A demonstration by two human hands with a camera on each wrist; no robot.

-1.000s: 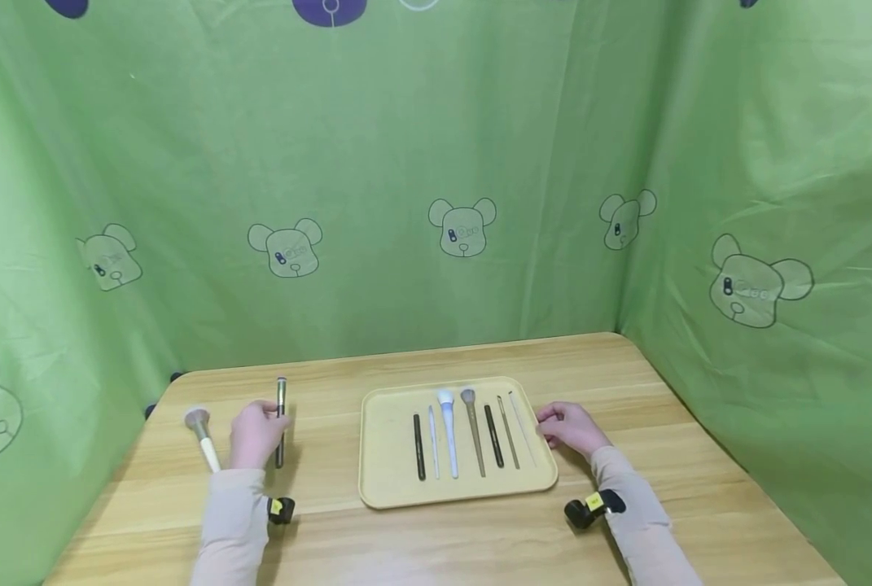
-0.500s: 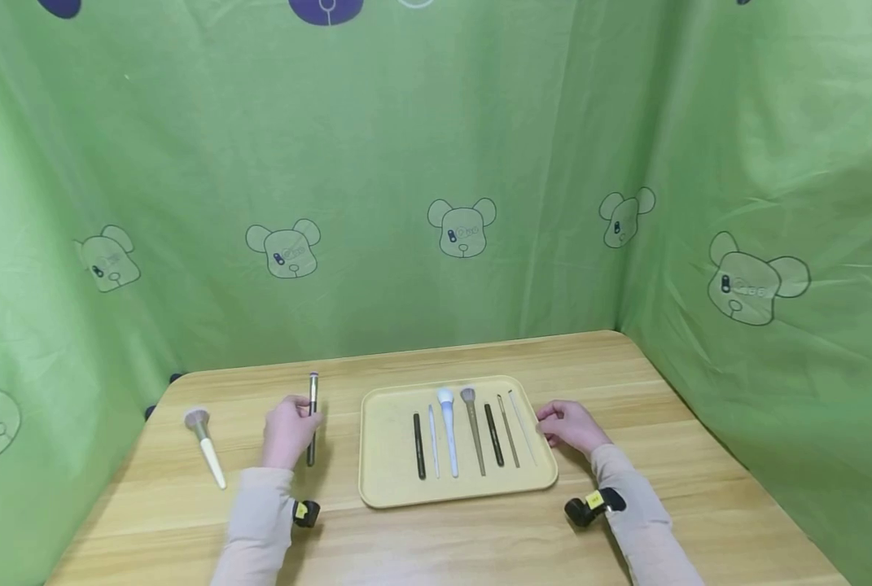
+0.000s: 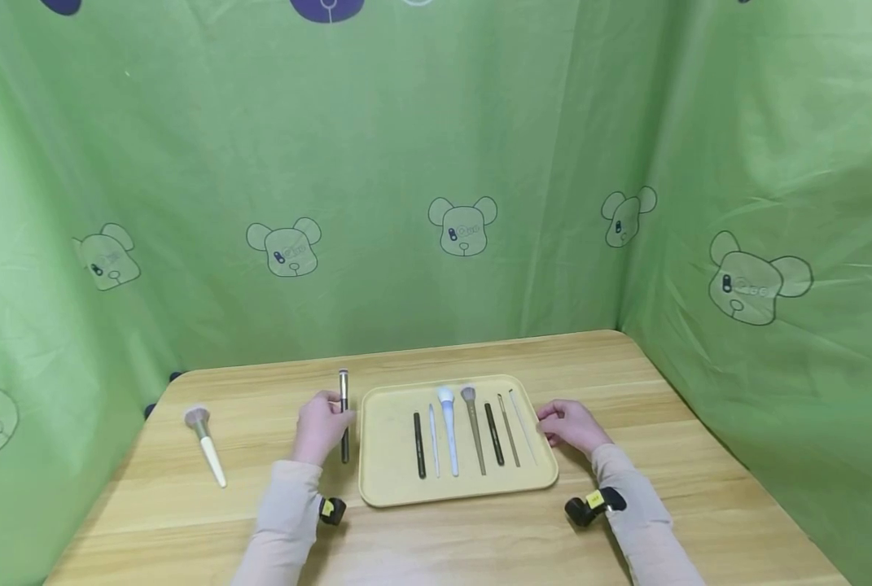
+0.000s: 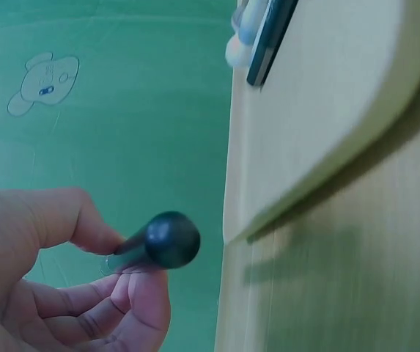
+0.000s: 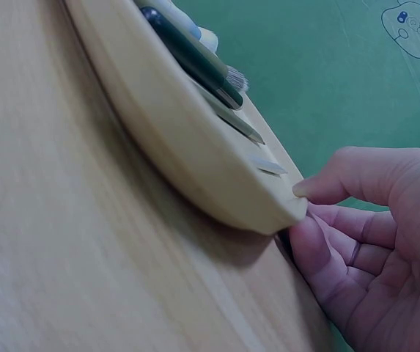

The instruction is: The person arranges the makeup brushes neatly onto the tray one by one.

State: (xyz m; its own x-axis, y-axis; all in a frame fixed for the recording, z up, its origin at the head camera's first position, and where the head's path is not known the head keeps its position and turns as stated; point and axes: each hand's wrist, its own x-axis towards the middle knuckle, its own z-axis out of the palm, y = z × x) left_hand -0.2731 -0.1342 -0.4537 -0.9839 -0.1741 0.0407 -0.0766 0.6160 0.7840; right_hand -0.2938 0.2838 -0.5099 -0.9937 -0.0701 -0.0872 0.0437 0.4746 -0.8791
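Observation:
My left hand (image 3: 320, 425) pinches a black-handled makeup brush (image 3: 344, 443) between thumb and fingers, just left of the tray. In the left wrist view, the rounded black handle end (image 4: 173, 240) points toward the camera. A pale yellow tray (image 3: 387, 484) lies on the table, bearing several slim brushes and pens in a loose row. Among these are a blue-white brush (image 3: 449, 431) and a brown brush (image 3: 475, 431). At the tray's right rim is my right hand (image 3: 573, 426); the right wrist view has its thumb and fingers gripping that rim (image 5: 217, 183).
A large brush with a white handle (image 3: 212, 461) lies at the left of the wooden table (image 3: 479, 545). Green curtains (image 3: 377, 163) with printed bear heads hang behind the table and along both sides.
My left hand has carried the black-handled brush rightward from near the white-handled brush to the tray's left side. My right hand stays at the tray's right rim.

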